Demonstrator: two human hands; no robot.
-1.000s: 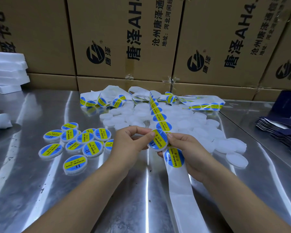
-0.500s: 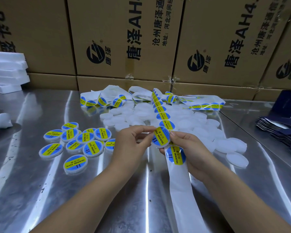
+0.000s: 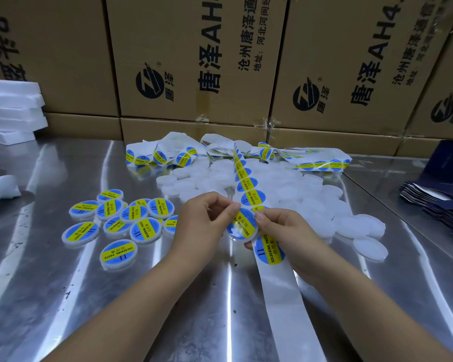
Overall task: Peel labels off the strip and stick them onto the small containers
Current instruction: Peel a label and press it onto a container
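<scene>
Both hands meet over the middle of the steel table. My left hand [image 3: 202,220] pinches the left rim of a small round white container [image 3: 242,227] that carries a blue and yellow label. My right hand [image 3: 285,231] touches that container's right edge with its thumb and holds the white label strip [image 3: 280,288] under its fingers. The strip runs from the tangle at the back, over the hands, down toward me, with one label [image 3: 270,250] just below the container. Unlabelled white containers [image 3: 298,194] are heaped behind the hands. Several labelled containers [image 3: 120,223] lie to the left.
Cardboard boxes [image 3: 194,61] wall off the back. White foam slabs [image 3: 11,111] are stacked at the far left, with a white foam piece [image 3: 0,192] below them. Dark blue folded cartons [image 3: 439,205] lie at the right. More label strip [image 3: 319,163] is tangled behind the heap.
The container with its label has tilted and dropped slightly between my fingers. The label strip has slid a little toward me through my right hand.
</scene>
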